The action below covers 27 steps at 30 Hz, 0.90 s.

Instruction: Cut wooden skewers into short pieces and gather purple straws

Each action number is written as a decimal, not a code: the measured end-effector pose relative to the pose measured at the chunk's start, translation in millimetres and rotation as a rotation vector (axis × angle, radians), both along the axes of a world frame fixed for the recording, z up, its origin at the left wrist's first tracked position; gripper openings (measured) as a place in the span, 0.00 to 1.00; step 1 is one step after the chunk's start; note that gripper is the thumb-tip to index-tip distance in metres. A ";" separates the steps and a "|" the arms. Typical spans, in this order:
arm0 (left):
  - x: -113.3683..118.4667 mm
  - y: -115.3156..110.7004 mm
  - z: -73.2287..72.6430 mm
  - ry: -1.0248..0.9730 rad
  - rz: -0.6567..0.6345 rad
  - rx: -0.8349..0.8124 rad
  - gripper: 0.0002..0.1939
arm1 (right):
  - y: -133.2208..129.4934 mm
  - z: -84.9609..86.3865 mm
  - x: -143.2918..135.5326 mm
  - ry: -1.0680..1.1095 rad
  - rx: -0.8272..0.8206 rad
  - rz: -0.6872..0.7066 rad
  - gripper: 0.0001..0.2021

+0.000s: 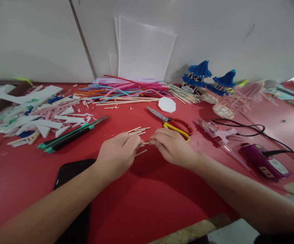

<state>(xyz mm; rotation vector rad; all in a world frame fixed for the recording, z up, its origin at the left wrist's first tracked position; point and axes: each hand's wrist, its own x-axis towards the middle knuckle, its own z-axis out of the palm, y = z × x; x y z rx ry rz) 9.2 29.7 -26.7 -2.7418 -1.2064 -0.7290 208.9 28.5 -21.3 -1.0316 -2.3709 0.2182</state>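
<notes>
Nearest us on the red tabletop (pixel 141 203) lay a black smartphone (pixel 72 173), partly covered by our left forearm. Beyond it, our left hand (pixel 120 149) was curled, thumb and fingertips pinched on one end of a short, thin, pale wooden stick (pixel 146 143). Our right hand (pixel 171 147) met it from the other side, its fingertips closed about the opposite end. The stick bridged the narrow gap between the two hands, its long axis running side to side, and neither hand was clearly nearer. The fingers hid both ends and were a little blurred, so we could not tell how firm each pinch was.

One loose pale stick (pixel 141 153) lay just on our side of the held one, and a small cluster of cut sticks (pixel 138 131) lay just beyond. Scissors with red and yellow handles (pixel 165 119) rested close behind the right hand, crowding its far side; a green-and-black utility knife (pixel 70 137) lay left, well apart. Off to the right were a translucent pink glue gun (pixel 220 134) and a purple socket box (pixel 265 162). Farther back we saw a white octagonal piece (pixel 167 105), heaped coloured strands (pixel 134 88) and blue-roofed models (pixel 197 76).
</notes>
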 end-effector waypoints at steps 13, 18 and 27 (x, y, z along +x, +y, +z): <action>3.3 2.7 -1.9 -0.026 -0.035 -0.257 0.07 | 46.6 19.3 -2.2 0.456 -0.604 -0.206 0.13; 4.1 3.4 -3.6 -0.053 -0.258 -0.216 0.11 | 104.6 28.9 -66.5 0.079 -0.428 -0.098 0.12; -5.2 15.1 -1.9 -0.588 0.046 -0.474 0.07 | 134.5 35.4 -120.8 -0.030 -0.134 -0.019 0.10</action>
